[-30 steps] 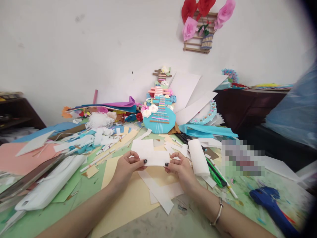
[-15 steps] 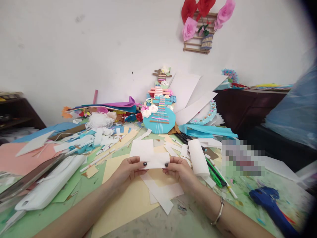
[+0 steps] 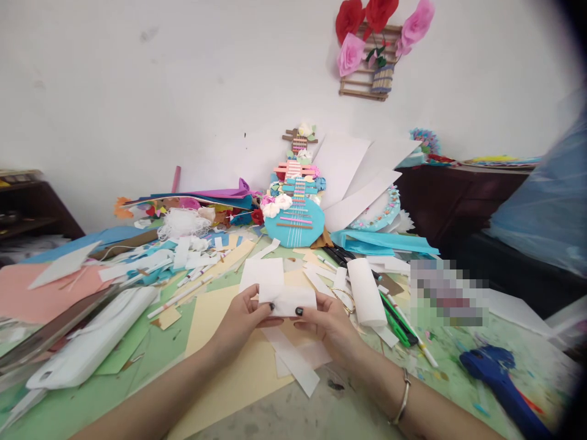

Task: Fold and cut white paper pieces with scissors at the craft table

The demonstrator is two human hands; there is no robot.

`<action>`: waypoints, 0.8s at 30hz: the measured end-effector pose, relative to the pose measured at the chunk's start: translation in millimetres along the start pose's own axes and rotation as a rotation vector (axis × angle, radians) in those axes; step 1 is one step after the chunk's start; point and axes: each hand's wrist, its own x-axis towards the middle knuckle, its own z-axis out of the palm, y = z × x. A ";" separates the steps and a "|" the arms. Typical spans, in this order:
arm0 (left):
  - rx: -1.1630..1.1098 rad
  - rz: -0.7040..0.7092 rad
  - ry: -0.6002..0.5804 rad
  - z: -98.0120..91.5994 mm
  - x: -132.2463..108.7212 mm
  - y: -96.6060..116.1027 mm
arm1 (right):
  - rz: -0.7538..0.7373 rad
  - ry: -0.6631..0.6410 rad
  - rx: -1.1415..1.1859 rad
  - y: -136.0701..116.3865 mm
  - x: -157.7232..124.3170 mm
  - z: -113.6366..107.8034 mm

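Note:
A small white paper piece (image 3: 288,300) is held level between both hands, above a cream sheet (image 3: 215,366). My left hand (image 3: 247,315) pinches its left end, thumb on top and fingers beneath. Its right part is gripped by my right hand (image 3: 328,321), whose thumb presses on the near edge. Just behind lies a white paper square (image 3: 263,272), partly covered by the held piece. Below the hands rests a white paper strip (image 3: 293,360). Close to my right hand are a gold ring-shaped band (image 3: 345,298) and a white roll (image 3: 367,293).
A blue glue gun (image 3: 495,373) lies at the right, and a green cutter (image 3: 398,324) beside the roll. At left sits a white power strip (image 3: 96,336). Behind stands a blue paper instrument (image 3: 293,226) with flowers. Scraps and a tangle of white string (image 3: 183,223) cover the back left.
My right thumb has slid left and inward along the held paper. Both hands have shifted slightly, and the paper's near edge sits a little lower.

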 end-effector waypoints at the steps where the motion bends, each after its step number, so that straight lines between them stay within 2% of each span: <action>1: 0.034 0.009 0.001 0.7 -1.2 0.5 | -0.002 -0.002 -0.024 0.5 -0.5 -0.2; 7: 0.108 0.081 0.047 5.1 -5.5 3.4 | -0.029 0.015 -0.086 -0.1 -3.6 0.1; 16: 0.145 0.053 0.114 7.0 -7.3 2.2 | -0.059 0.080 -0.159 0.7 -7.0 9.8; 24: 0.163 0.107 0.140 7.6 -10.3 1.1 | -0.050 0.119 -0.118 2.4 -8.5 13.0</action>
